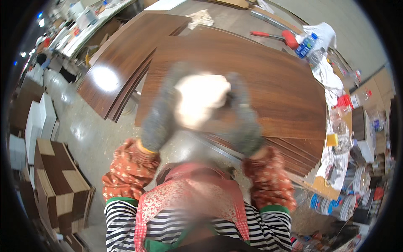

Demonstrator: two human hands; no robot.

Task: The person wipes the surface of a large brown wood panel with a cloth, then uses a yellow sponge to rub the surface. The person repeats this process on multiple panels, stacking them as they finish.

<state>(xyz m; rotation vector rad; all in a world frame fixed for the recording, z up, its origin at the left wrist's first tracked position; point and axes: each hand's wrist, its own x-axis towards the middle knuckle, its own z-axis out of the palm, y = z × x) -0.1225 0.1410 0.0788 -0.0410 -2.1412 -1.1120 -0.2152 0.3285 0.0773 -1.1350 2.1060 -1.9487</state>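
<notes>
A crumpled white cloth (201, 98), overexposed and blurred, is held up between my two gloved hands above the wooden board. My left hand (161, 111), in a grey glove, is closed on the cloth's left side. At its right side my right hand (245, 115), gloved alike, grips the edge; its fingers are partly smeared by motion. Beneath them lies a dark brown wood-grain board (277, 96) on top of a stack of similar panels (268, 153). Whether the cloth touches the board cannot be told.
More brown panels (126, 54) lie to the left. At the right edge are a red-headed mallet (289, 39), a blue-labelled bottle (306, 45), white rags (327, 80) and a small yellow block (332, 140). Another rag (200, 19) lies beyond. Stacked boxes (63, 185) stand lower left.
</notes>
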